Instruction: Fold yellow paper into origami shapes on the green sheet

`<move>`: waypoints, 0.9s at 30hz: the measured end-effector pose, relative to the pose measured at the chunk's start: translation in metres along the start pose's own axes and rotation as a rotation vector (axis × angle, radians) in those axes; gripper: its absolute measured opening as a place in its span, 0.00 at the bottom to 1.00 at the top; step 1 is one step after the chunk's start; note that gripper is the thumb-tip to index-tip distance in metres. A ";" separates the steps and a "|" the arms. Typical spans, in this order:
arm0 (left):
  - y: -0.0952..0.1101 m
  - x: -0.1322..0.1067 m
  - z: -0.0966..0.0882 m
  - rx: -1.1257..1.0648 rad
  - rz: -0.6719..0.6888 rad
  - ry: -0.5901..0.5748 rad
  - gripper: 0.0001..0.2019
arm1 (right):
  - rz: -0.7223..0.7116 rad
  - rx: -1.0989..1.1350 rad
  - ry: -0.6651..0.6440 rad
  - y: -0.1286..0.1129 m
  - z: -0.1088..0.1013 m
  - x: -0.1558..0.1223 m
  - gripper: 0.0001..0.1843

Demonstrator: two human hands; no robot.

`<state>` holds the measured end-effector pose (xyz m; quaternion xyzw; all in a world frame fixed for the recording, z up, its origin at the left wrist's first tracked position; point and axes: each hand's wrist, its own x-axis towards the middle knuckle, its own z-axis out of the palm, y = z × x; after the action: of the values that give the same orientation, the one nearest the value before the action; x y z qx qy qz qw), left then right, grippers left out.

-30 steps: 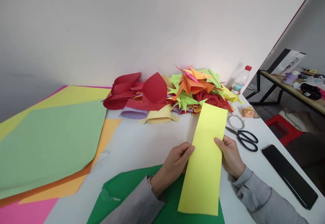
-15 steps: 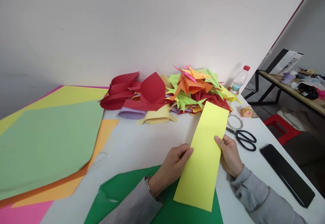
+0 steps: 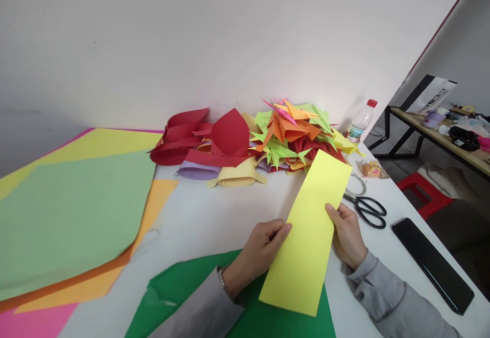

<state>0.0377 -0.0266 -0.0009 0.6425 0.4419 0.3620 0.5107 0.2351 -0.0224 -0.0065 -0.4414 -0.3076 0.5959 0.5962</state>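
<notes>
A long rectangular sheet of yellow paper (image 3: 306,241) is held up at a tilt above the table. My left hand (image 3: 264,246) pinches its left edge near the middle. On the opposite edge, slightly higher, my right hand (image 3: 346,231) grips it with the thumb on the front face and the other fingers behind. Beneath the sheet lies a dark green paper (image 3: 191,287), partly covered by my left forearm. Black-handled scissors (image 3: 370,211) rest just right of the yellow sheet's upper end, their blades partly hidden. Beside them is a roll of tape (image 3: 356,184).
Large coloured sheets, pale green (image 3: 76,215) on top, cover the left side. Along the wall are red paper shapes (image 3: 229,134) and a heap of folded paper (image 3: 291,134). A bottle (image 3: 360,122), a wrapped snack (image 3: 372,169) and a black slab-like object (image 3: 432,264) stand right.
The yellow sheet has tilted slightly, its top end shifting right and its bottom end a little left. Both hands keep their hold.
</notes>
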 end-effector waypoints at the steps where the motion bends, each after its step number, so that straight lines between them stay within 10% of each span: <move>1: 0.000 0.000 0.000 0.001 -0.001 -0.005 0.22 | -0.001 0.008 0.005 0.000 0.000 0.000 0.18; 17: -0.002 -0.002 -0.001 0.005 0.014 -0.020 0.23 | -0.055 0.026 0.084 -0.003 -0.003 0.004 0.17; 27: -0.007 0.000 -0.001 -0.024 -0.027 0.149 0.22 | -0.025 -0.133 -0.138 0.000 -0.001 -0.002 0.15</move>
<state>0.0354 -0.0256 -0.0072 0.6017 0.4831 0.4072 0.4886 0.2357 -0.0248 -0.0064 -0.4343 -0.3924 0.5955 0.5503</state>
